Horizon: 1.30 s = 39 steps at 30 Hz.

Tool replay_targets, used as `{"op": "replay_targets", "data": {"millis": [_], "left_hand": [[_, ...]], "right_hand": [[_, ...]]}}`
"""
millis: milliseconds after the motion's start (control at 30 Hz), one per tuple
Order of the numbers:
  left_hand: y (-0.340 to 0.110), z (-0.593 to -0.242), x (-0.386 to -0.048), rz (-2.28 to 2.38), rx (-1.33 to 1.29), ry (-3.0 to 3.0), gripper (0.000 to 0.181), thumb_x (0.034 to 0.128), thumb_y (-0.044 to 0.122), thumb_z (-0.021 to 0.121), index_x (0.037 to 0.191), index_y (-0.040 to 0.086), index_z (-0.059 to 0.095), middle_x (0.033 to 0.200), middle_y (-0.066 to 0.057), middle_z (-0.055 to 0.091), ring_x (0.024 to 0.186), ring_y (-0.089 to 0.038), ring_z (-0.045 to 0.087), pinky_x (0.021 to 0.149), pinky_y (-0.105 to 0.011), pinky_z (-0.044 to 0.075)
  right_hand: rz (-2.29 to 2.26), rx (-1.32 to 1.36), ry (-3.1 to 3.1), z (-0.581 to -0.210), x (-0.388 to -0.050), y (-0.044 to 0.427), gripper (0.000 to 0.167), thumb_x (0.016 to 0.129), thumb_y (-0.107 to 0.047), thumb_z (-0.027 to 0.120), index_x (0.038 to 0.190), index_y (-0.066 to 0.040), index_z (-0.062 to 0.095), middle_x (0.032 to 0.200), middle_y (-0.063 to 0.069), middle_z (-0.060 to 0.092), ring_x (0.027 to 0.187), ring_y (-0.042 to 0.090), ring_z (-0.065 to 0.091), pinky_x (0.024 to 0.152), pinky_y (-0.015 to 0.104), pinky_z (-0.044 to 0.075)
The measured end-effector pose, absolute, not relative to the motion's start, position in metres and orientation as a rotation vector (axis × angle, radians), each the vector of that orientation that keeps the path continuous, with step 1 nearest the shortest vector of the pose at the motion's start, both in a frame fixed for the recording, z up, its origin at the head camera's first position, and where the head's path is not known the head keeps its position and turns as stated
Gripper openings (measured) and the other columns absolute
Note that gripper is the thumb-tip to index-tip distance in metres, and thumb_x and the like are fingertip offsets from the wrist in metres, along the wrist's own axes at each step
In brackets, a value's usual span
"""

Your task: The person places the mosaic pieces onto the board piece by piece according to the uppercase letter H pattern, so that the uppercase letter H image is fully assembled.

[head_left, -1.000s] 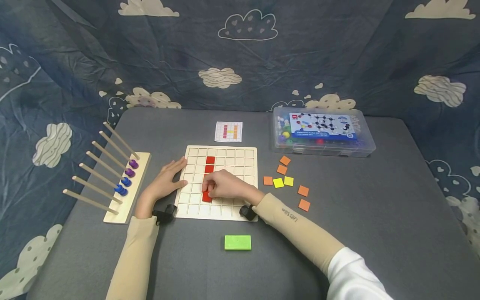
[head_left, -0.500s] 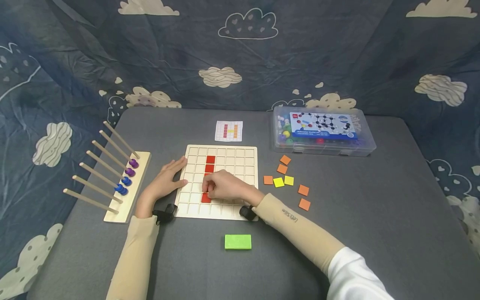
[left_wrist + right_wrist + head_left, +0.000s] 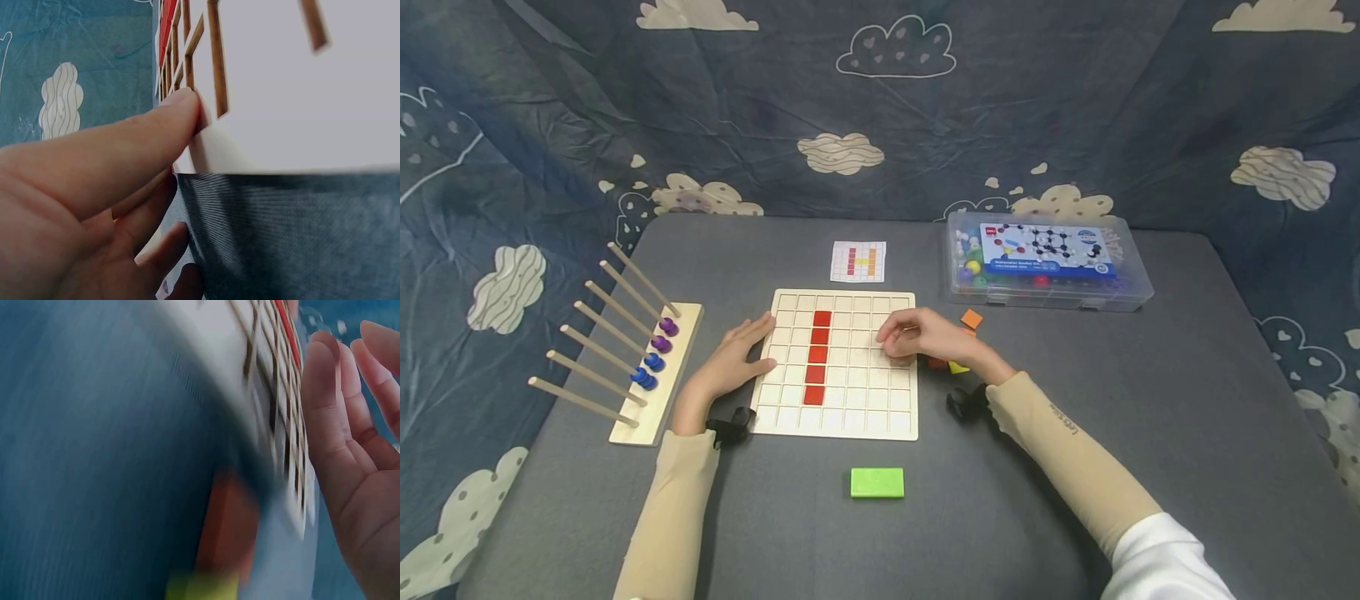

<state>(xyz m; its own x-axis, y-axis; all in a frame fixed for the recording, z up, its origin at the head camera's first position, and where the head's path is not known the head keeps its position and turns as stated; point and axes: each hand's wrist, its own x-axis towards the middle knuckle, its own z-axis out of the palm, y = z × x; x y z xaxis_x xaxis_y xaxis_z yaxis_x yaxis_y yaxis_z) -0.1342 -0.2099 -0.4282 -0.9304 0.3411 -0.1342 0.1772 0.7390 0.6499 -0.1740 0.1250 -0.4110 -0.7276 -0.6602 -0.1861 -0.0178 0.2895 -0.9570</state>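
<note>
A pale wooden grid board (image 3: 865,417) lies mid-table, with a column of several red square tiles (image 3: 817,354) set in its cells. My left hand (image 3: 724,367) rests against the board's left edge, fingers extended; in the left wrist view the thumb (image 3: 165,125) touches the board's rim. Above the board's right edge hovers my right hand (image 3: 928,335), its fingers loosely bent. Nothing shows between those fingers in the right wrist view. Under and behind that hand lie orange tiles (image 3: 972,319) and a yellow tile (image 3: 958,367), partly hidden by the hand and wrist.
Behind the board lies a small pattern card (image 3: 858,262). A clear plastic box (image 3: 1048,292) of colored parts stands at the back right. To the left is a wooden peg stand (image 3: 658,383) with tall rods and beads. A green block (image 3: 877,483) sits in front.
My right hand has left the red column and moved right, to the board's right edge, uncovering all the red tiles. My left hand has stayed in place.
</note>
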Motion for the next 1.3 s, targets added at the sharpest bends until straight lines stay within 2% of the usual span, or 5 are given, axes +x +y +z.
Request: {"op": "replay_targets", "data": {"millis": [233, 533, 800, 967, 1300], "left_hand": [[-0.210, -0.428, -0.134, 0.973, 0.404, 2.695, 0.068, 0.0902, 0.009, 0.062, 0.147, -0.006, 0.027, 0.154, -0.022, 0.020, 0.140, -0.046, 0.009, 0.107, -0.064, 0.011], [-0.211, -0.428, -0.133, 0.970, 0.392, 2.693, 0.068, 0.0906, 0.009, 0.062, 0.147, -0.006, 0.027, 0.154, -0.022, 0.020, 0.140, -0.045, 0.008, 0.107, -0.064, 0.011], [-0.210, -0.428, -0.134, 0.971, 0.397, 2.694, 0.068, 0.0905, 0.009, 0.062, 0.147, -0.006, 0.027, 0.154, -0.022, 0.020, 0.140, -0.045, 0.008, 0.107, -0.064, 0.011], [-0.210, -0.429, -0.134, 0.980, 0.383, 2.688, 0.068, 0.0904, 0.009, 0.062, 0.147, -0.005, 0.027, 0.155, -0.021, 0.020, 0.141, -0.045, 0.008, 0.107, -0.065, 0.010], [-0.210, -0.428, -0.134, 0.981, 0.390, 2.689, 0.068, 0.0904, 0.010, 0.062, 0.147, -0.005, 0.027, 0.154, -0.022, 0.020, 0.141, -0.045, 0.008, 0.107, -0.065, 0.010]], "right_hand": [[-1.516, -0.417, 2.019, -0.413, -0.178, 0.191, 0.029, 0.090, -0.006, 0.060, 0.115, 0.009, 0.058, 0.101, 0.021, 0.063, 0.089, 0.025, 0.063, 0.082, 0.038, 0.053], [-1.572, -0.330, 2.049, -0.419, -0.169, 0.237, 0.031, 0.091, -0.006, 0.062, 0.116, 0.011, 0.056, 0.108, 0.022, 0.063, 0.093, 0.019, 0.063, 0.083, 0.034, 0.053], [-1.600, -0.376, 2.051, -0.421, -0.163, 0.242, 0.028, 0.089, 0.005, 0.060, 0.115, 0.015, 0.055, 0.109, 0.025, 0.062, 0.092, 0.018, 0.064, 0.081, 0.030, 0.053], [-1.544, -0.441, 2.092, -0.421, -0.159, 0.235, 0.027, 0.086, 0.007, 0.062, 0.112, 0.011, 0.058, 0.109, 0.025, 0.062, 0.090, 0.020, 0.063, 0.078, 0.029, 0.053], [-1.312, -0.553, 2.359, -0.425, -0.155, 0.222, 0.024, 0.080, 0.008, 0.069, 0.103, 0.001, 0.066, 0.098, 0.013, 0.064, 0.086, 0.026, 0.057, 0.070, 0.029, 0.048]]}}
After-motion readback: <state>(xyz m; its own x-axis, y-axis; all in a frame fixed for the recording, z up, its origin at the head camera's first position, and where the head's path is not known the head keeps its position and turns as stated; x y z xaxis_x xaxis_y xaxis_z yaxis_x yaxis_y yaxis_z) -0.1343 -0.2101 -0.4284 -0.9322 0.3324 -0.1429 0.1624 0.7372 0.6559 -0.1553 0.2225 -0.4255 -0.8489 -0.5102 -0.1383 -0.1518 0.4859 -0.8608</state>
